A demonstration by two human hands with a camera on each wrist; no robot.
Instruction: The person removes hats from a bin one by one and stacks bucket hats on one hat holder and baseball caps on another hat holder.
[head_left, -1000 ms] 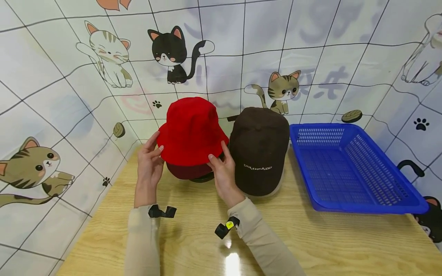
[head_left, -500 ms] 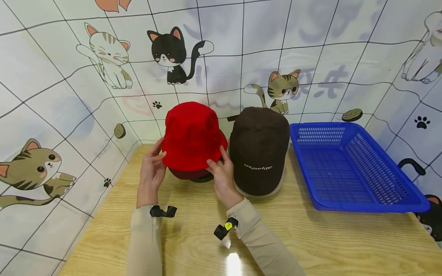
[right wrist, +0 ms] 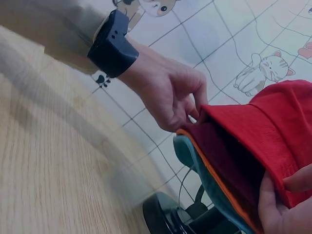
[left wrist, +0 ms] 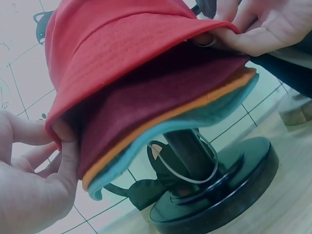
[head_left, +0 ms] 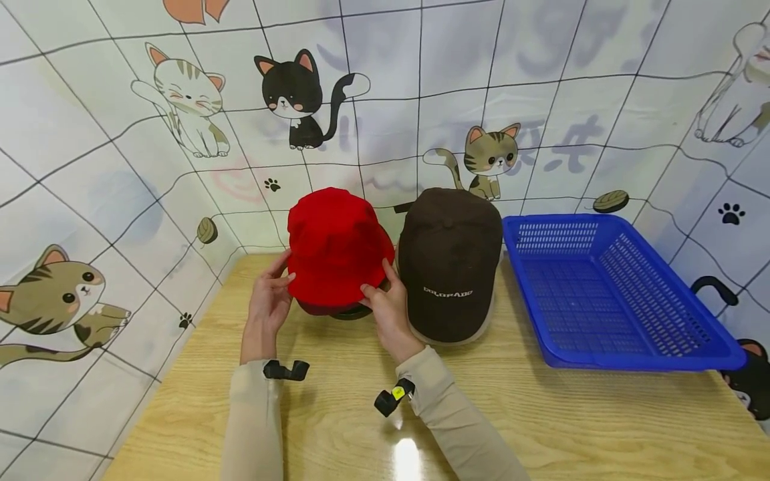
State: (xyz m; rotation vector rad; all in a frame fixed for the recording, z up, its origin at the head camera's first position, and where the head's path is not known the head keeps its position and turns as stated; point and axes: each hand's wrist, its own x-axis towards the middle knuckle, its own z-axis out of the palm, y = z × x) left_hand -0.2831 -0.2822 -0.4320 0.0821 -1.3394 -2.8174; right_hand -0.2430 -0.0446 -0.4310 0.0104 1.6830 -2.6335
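A red bucket hat (head_left: 337, 247) sits over several stacked hats on a black stand (left wrist: 219, 190). My left hand (head_left: 268, 310) pinches the left side of its brim between thumb and fingers. On the other side, my right hand (head_left: 390, 308) pinches the brim near the front right. Beneath the red brim, in the left wrist view, show a maroon hat (left wrist: 161, 100), an orange edge (left wrist: 165, 119) and a teal brim (left wrist: 122, 156). A dark gap shows between the red brim and the maroon one. The crown of the maroon hat is hidden.
A dark brown cap (head_left: 451, 260) lettered COLORADO stands just right of the red hat, close to my right hand. Further right is a blue plastic basket (head_left: 644, 361). A cat-patterned sheet (head_left: 391, 133) hangs behind the wooden table (head_left: 337, 414).
Both hands have brought the red bucket hat down over the stacked hats, covering more of the maroon one. My left hand has shifted slightly right. The brown cap and basket stay put.
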